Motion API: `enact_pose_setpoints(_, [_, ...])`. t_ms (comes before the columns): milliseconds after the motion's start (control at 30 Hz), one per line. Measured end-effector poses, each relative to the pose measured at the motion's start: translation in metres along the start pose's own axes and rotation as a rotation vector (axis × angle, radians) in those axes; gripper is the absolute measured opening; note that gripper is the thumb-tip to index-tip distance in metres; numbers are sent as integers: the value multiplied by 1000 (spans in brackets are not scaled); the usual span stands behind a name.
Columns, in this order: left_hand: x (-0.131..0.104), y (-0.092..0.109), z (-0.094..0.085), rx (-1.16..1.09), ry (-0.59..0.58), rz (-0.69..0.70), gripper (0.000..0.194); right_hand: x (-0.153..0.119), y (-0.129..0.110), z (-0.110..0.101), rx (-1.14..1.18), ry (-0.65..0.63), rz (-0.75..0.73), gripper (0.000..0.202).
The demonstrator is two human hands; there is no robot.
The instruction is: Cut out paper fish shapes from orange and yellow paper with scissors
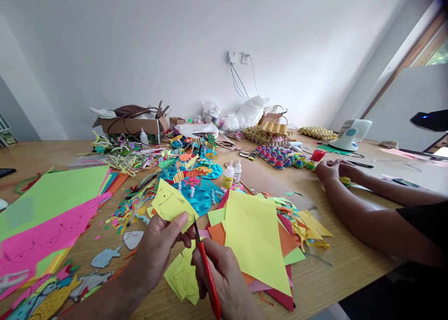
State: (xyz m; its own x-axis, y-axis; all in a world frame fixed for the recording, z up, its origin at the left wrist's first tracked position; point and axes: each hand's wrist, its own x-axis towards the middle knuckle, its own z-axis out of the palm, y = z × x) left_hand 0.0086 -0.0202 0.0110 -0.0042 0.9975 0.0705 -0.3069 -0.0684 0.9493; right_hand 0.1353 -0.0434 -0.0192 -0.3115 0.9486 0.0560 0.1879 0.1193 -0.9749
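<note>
My left hand (pixel 159 245) pinches a yellow paper piece (pixel 171 201) with a fish drawn on it in dark lines. My right hand (pixel 220 273) is wrapped round red-handled scissors (pixel 209 275); their dark blades touch the lower right edge of the paper. Below the hands lie several yellow paper cut-outs (pixel 184 275). A large yellow sheet (pixel 254 240) rests on a pile of coloured paper to the right. Grey fish shapes (pixel 105 257) lie left of my left hand.
A pink sheet (pixel 52 238) with drawn fish lies left. Colourful fish models (pixel 191 170), glue bottles (pixel 228 175) and painted egg-carton pieces (pixel 278 157) stand farther back. Another person's arms (pixel 364 208) rest on the table (pixel 345 282) at right.
</note>
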Motion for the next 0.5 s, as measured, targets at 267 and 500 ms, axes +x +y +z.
enact_pose_setpoints(267, [0, -3, -1, 12, -17, 3, 13, 1, 7, -1, 35, -13, 14, 33])
enact_pose_setpoints(500, [0, -4, -1, -4, -6, -9, 13, 1, 8, -1, 58, -14, 29, 38])
